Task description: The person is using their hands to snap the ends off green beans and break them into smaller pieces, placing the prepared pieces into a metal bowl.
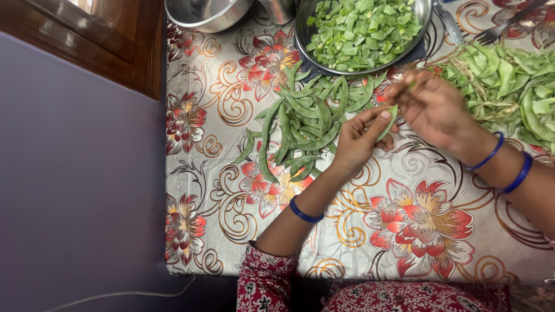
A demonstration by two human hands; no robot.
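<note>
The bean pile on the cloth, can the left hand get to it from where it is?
Probably yes. The left hand holds a bean right beside the bean pile, and only bare cloth lies between them. It would need to free its fingers first.

Lighting's soft and even, pretty bright, with barely any shadows. The right hand point(432, 110) is smeared with motion blur. There's a bit of glare on the steel bowl point(425, 13) rim, and everything else is sharp.
</note>
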